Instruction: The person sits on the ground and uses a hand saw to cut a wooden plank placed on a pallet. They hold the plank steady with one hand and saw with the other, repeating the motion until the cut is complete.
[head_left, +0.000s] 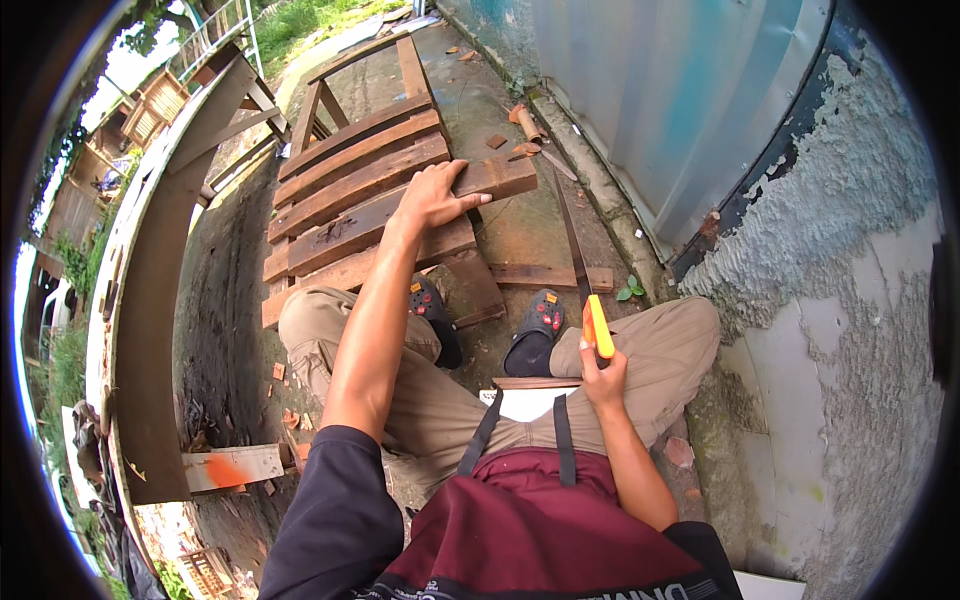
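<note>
The concrete ground (520, 235) is damp and stained and runs alongside a blue-grey metal wall. A stack of reddish-brown wooden planks (355, 195) lies on it, laid side by side across two longer rails. A shorter loose board (550, 276) lies just beside the stack, near the wall. Small wood scraps (497, 141) and a short rusty tube (526, 122) lie farther off by the wall's foot. A pale board with an orange paint patch (232, 467) lies at the lower left, with chips (279, 371) scattered near it.
</note>
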